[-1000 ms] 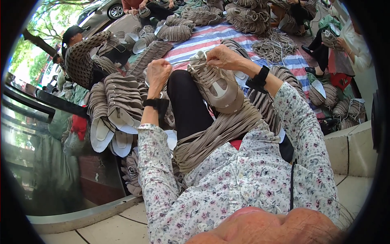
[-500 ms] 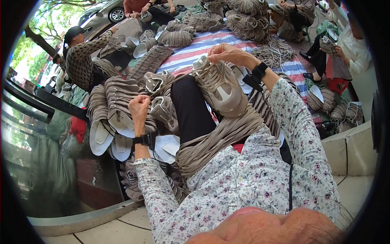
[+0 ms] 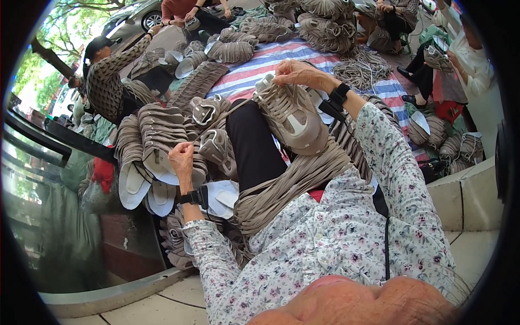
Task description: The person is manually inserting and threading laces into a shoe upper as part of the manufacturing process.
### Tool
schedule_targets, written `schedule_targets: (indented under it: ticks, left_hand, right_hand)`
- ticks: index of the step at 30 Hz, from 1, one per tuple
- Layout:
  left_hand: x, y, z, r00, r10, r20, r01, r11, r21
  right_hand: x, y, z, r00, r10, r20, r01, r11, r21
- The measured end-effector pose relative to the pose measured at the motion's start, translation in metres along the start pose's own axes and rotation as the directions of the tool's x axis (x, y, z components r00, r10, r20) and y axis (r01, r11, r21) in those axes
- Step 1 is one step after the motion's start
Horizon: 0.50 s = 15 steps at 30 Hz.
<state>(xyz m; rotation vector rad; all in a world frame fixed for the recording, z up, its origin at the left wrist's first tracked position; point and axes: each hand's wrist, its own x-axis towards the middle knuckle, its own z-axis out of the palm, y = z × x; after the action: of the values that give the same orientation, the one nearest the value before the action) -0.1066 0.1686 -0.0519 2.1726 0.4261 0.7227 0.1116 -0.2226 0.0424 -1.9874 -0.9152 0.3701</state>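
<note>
A beige-grey sneaker point(image 3: 295, 123) with a mesh toe rests tilted on my lap, its toe toward me. My right hand point(image 3: 306, 75) pinches at the top of its lacing, by the pale tongue; whether lace or tongue is between those fingertips is hidden. Off to the left, my left hand point(image 3: 182, 160) is closed on a shoelace point(image 3: 238, 108) that runs across my dark trouser leg to the sneaker. A thick bundle of flat beige laces point(image 3: 292, 189) lies over my lap. Two more sneakers point(image 3: 216, 149) sit beside my left knee.
Stacked shoe uppers with white insoles point(image 3: 134, 184) stand at my left. A striped sheet point(image 3: 260, 65) covers the ground ahead, with piled bundles point(image 3: 325, 32) and loose laces point(image 3: 363, 67) on it. Several people sit around it. A glass panel point(image 3: 54, 216) borders the left.
My left hand has moved down and slightly left, along with the lace. My right hand stays at the sneaker's top. The co-worker at far left has stretched an arm toward another person.
</note>
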Motion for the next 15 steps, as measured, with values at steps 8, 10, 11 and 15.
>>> schedule_targets:
  ticks: [8,10,11,15]
  left_hand:
    - [-0.01,-0.018,0.008,0.999,-0.001,0.044,0.002,1.0,-0.013]
    - [-0.013,-0.018,0.013,0.998,0.014,0.054,-0.012,0.999,-0.033]
    - [-0.013,-0.017,0.015,0.997,0.034,0.065,-0.031,0.998,-0.057]
    - [-0.005,0.002,0.031,0.996,0.028,0.088,-0.016,0.99,-0.138]
  right_hand:
    - [-0.009,0.007,0.001,0.998,0.049,-0.039,-0.037,0.963,0.265]
    - [-0.013,0.009,0.001,0.997,0.06,-0.049,-0.042,0.948,0.316]
    - [-0.016,0.014,0.0,0.992,0.081,-0.1,-0.042,0.939,0.342]
    - [-0.034,0.044,0.005,0.922,0.272,-0.275,-0.144,0.901,0.409]
